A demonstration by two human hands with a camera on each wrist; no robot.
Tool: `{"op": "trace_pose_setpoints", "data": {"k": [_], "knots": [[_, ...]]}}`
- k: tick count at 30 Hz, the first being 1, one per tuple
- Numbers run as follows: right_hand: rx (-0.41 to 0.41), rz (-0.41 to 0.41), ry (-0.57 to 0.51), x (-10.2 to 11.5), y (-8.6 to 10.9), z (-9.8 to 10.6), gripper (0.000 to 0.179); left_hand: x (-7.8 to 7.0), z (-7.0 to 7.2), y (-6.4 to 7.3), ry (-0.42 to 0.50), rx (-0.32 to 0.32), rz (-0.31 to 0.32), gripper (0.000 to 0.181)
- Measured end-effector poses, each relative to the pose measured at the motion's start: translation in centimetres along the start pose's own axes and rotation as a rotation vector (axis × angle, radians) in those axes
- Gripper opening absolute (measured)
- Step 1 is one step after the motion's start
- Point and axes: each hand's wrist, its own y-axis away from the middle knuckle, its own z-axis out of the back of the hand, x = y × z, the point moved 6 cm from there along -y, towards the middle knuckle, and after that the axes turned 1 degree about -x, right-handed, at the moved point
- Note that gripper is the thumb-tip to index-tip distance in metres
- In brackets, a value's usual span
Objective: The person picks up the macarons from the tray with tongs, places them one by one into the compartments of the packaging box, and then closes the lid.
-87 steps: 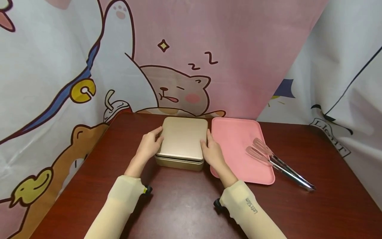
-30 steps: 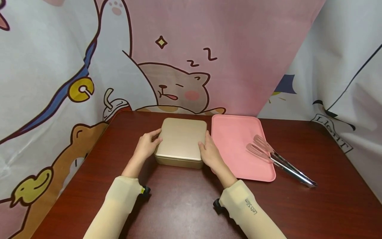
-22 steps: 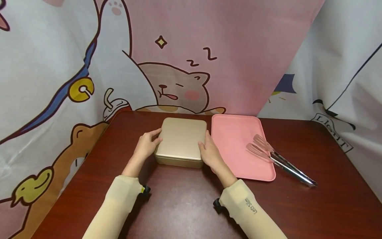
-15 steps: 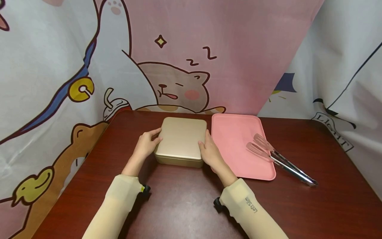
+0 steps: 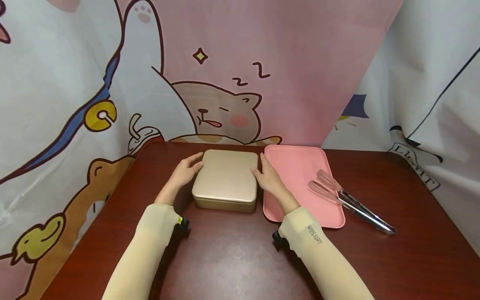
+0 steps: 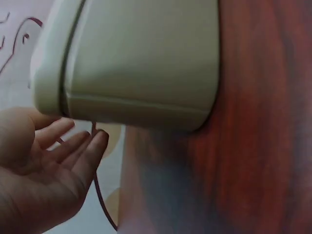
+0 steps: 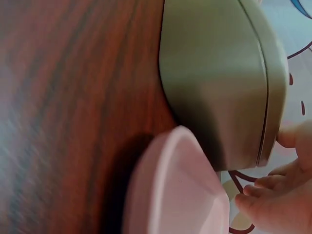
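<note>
A gold rectangular tin [image 5: 226, 175] with its lid on stands on the dark red wooden table, left of a pink tray. Beside its left edge is my left hand [image 5: 184, 171], thumb right at the lid and the other fingers loosely extended. My right hand [image 5: 269, 177] is at the opposite side, thumb by the lid's edge and fingers reaching over the tray's left rim. Both wrist views show relaxed, spread fingers [image 6: 90, 151] near the tin's far corners, not curled round it. A thin seam runs below the lid all along the visible side.
The pink tray [image 5: 292, 166] lies close to the tin's right side. Metal tongs [image 5: 361, 210] with pinkish slotted ends rest across its right edge, handle on the table [image 5: 232, 258]. A printed cartoon cloth [image 5: 292, 75] hangs behind and at both sides.
Earlier the lid sat raised at the front with a dark gap; it then came down flush on the tin. Since half a second ago, both hands have loosened and shifted slightly away toward the back.
</note>
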Motion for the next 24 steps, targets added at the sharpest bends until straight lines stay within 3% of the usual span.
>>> {"op": "trace_pose_setpoints", "data": {"k": [7, 14, 24], "knots": [[0.024, 0.073, 0.046, 0.2, -1.1, -0.2, 0.062, 0.5, -1.0, -1.9, 0.042, 0.086, -0.072, 0.052], [0.024, 0.049, 0.051, 0.4, -0.9, -0.2, 0.061, 0.6, -1.3, -1.9, -0.028, 0.069, -0.060, 0.052], [0.053, 0.029, 0.019, 0.1, -0.9, -0.1, 0.065, 0.6, -1.2, -1.7, -0.059, 0.057, -0.068, 0.053]]}}
